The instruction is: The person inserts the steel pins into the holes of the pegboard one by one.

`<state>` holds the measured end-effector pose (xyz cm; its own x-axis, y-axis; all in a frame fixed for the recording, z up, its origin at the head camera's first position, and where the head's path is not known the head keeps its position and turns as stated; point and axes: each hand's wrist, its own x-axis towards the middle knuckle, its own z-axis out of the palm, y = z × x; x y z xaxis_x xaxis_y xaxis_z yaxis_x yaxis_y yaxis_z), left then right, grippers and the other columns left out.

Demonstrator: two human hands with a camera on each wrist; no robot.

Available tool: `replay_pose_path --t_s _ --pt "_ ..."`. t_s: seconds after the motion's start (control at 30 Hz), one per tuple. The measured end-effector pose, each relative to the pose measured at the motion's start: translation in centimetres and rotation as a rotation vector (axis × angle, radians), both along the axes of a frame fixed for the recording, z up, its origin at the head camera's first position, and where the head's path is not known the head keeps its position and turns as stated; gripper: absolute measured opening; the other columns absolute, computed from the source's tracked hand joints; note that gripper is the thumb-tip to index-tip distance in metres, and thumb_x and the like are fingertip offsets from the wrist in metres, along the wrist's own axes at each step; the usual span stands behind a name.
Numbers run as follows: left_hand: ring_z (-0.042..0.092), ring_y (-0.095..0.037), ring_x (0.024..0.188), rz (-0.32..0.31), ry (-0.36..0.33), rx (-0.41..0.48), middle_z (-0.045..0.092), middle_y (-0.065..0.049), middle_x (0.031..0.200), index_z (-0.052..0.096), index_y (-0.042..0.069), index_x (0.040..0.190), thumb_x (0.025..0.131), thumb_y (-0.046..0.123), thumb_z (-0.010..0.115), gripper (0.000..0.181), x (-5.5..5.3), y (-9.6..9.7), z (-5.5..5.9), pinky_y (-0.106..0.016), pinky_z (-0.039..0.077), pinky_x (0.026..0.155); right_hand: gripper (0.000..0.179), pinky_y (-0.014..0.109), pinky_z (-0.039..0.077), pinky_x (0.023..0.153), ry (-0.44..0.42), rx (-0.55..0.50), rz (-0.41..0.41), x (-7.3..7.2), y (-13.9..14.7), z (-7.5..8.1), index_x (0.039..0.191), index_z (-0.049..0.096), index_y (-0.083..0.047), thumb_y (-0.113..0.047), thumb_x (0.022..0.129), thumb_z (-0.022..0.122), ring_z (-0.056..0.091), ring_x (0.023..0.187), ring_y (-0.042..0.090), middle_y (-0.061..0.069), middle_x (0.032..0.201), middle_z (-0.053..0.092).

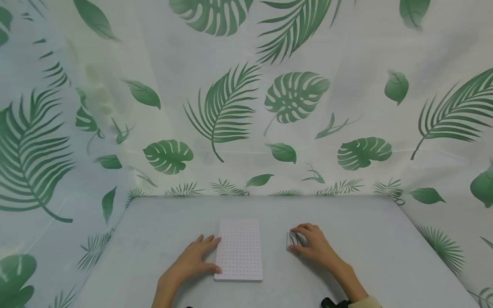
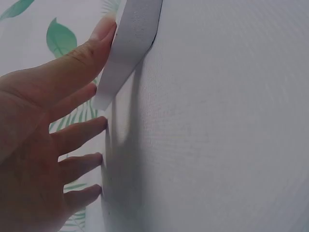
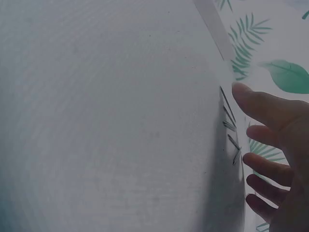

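Observation:
A white board with rows of small holes (image 1: 239, 250) lies on the table. My left hand (image 1: 194, 259) is at its left side, fingers spread, with the thumb and a fingertip touching the edge. The left wrist view shows the thumb against the board's side (image 2: 128, 48), while other fingertips rest on the tabletop. To the right of the board lie several thin dark metal pins (image 1: 291, 238). Over them is my right hand (image 1: 317, 247), thumb and fingers apart around the group. In the right wrist view the pins (image 3: 230, 126) lie loose beside the fingertips, none gripped.
The table (image 1: 173, 218) has a pale grey-white surface. Behind it and at both sides hangs a white cloth with green leaves (image 1: 227, 171). A dark object (image 1: 332, 303) sits by the right wrist at the bottom edge.

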<state>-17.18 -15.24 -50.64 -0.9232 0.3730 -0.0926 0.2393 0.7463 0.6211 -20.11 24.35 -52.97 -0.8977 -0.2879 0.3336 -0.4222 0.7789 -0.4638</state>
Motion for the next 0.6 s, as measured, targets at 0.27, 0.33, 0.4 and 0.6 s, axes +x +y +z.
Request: replay_pose_path --t_s 0.27,0.33,0.4,0.6 --pt "0.028 -0.060 0.147 0.000 -0.022 0.048 0.047 -0.027 0.155 0.055 0.004 0.147 0.073 0.039 0.090 0.090 0.24 -0.32 0.01 -0.077 0.021 0.117 0.050 0.053 0.052 0.088 -0.041 0.014 -0.024 -0.36 -0.62 -0.22 0.114 0.076 -0.009 -0.030 0.072 0.094 0.060 0.104 0.031 0.011 0.111 0.066" --pt "0.027 -0.060 0.147 -0.004 -0.022 0.057 0.046 -0.027 0.155 0.055 0.004 0.148 0.073 0.039 0.089 0.090 0.21 -0.30 -0.06 -0.078 0.020 0.117 0.050 0.051 0.051 0.087 -0.040 0.017 -0.028 -0.43 -0.65 -0.28 0.113 0.076 -0.010 -0.031 0.071 0.094 0.059 0.103 0.030 0.011 0.110 0.065" --pt "0.027 -0.061 0.147 -0.006 -0.018 0.060 0.046 -0.027 0.155 0.055 0.004 0.148 0.073 0.039 0.089 0.090 0.19 -0.27 -0.13 -0.078 0.020 0.117 0.051 0.050 0.049 0.086 -0.038 0.017 -0.030 -0.48 -0.67 -0.31 0.113 0.076 -0.010 -0.032 0.071 0.094 0.057 0.101 0.029 0.011 0.110 0.063" --pt "0.027 -0.060 0.147 -0.013 -0.004 0.063 0.046 -0.027 0.156 0.055 0.005 0.148 0.073 0.040 0.089 0.090 0.07 -0.31 -0.44 -0.078 0.021 0.116 0.049 0.045 0.047 0.083 -0.046 0.033 -0.034 -0.57 -0.85 -0.18 0.112 0.076 -0.012 -0.033 0.072 0.094 0.054 0.099 0.025 0.009 0.109 0.061"
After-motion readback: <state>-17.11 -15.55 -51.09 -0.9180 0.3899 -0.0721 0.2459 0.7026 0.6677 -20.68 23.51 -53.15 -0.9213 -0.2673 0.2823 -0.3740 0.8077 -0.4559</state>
